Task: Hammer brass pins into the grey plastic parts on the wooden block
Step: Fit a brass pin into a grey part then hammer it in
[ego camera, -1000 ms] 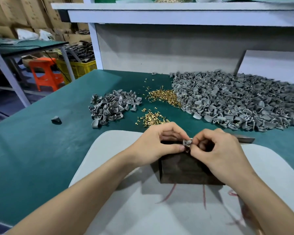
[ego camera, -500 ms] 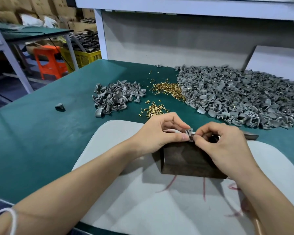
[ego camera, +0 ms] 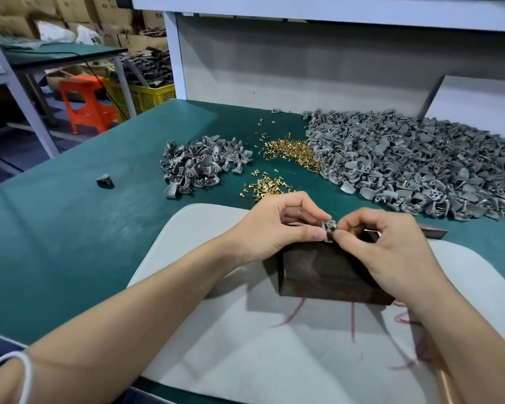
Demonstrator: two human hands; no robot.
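One part (ego camera: 330, 230) is pinched between our left grip (ego camera: 274, 225) and right grip (ego camera: 388, 246), thumbs and forefingers curled, above the block (ego camera: 327, 275); pins (ego camera: 292, 150) lie behind on the desk (ego camera: 70, 243).

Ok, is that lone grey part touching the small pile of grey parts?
No, the lone grey part lies apart, left of the small pile, with bare green mat between them.

No legible text, label, brand or number anywhere. Only red strokes (ego camera: 352, 322) drawn on the pale board (ego camera: 245, 360) in front of the wooden block (ego camera: 327, 272): loose lines and scrawls, not readable as letters or digits. Faces of the cardboard boxes (ego camera: 79, 7) at far left too blurred to read.
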